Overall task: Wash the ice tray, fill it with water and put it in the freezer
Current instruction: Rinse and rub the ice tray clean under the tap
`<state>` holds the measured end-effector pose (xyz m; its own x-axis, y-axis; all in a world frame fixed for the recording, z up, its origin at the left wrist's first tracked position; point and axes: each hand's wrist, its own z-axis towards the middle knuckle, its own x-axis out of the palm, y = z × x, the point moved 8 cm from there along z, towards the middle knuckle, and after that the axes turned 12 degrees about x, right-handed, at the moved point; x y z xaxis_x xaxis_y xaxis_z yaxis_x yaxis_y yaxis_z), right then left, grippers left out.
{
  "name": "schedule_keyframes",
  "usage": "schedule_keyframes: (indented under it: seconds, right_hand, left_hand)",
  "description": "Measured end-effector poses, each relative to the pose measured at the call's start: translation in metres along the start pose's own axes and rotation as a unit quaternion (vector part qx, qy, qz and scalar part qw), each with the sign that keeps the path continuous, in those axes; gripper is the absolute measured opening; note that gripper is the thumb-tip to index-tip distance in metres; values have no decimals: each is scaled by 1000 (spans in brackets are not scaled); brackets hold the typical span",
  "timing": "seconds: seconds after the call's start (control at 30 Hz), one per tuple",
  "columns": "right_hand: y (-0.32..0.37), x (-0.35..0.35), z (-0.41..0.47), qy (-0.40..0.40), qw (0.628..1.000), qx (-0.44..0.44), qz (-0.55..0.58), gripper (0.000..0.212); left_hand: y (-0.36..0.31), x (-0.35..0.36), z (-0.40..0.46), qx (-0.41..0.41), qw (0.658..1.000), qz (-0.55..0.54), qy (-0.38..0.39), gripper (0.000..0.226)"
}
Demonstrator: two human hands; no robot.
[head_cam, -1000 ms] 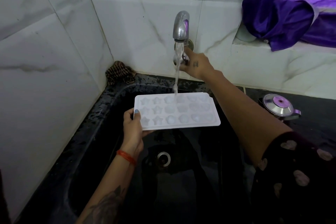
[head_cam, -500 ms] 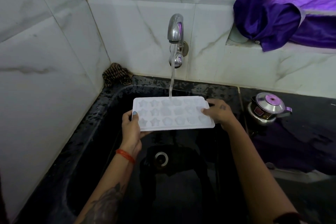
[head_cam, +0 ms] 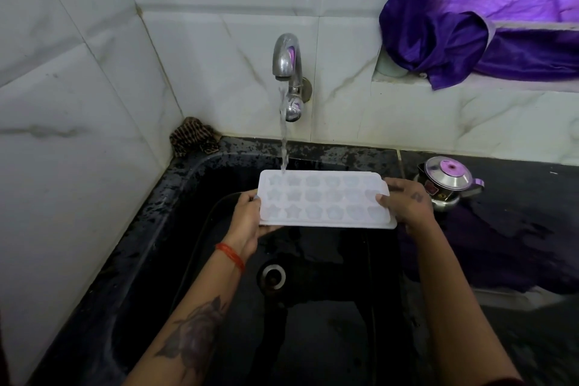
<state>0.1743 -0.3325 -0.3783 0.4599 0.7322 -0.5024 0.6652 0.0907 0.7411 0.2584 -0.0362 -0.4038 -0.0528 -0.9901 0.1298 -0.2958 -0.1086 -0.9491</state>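
— Where's the tray?
— Level over the sink, tap water hitting its far left corner.
— And the hands?
— Left hand fingers pinch the left end, right hand fingers pinch the right. A kettle stands on the bench.

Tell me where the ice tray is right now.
In the head view the ice tray is centre frame, held above the black sink by the left hand and right hand, with tap water hitting its far-left corner.
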Motion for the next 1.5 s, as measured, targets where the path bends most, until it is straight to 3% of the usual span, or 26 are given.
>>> schedule_keyframes:
  seconds: [0.3, 0.57, 0.83, 1.17, 1.5]
  right_hand:
    - [-26, -31, 1, -20, 1000, 18, 11, 49]
    - [-26, -23, -11, -8, 999, 16, 27, 49]
    - [-3, 14, 0, 20, 998, -25, 49, 46]
    - [44, 53, -17, 51, 997, -50, 39, 44]
    - [62, 98, -25, 112, 992, -57, -7, 47]
  left_hand:
    - [6, 27, -12, -14, 998, 10, 61, 18]
    - [6, 16, -19, -4, 999, 4, 52, 22]
    - [-10, -16, -8, 26, 1000, -9, 10, 27]
    - [-24, -57, 4, 53, 997, -36, -50, 18]
    - [-29, -99, 8, 76, 989, -7, -128, 32]
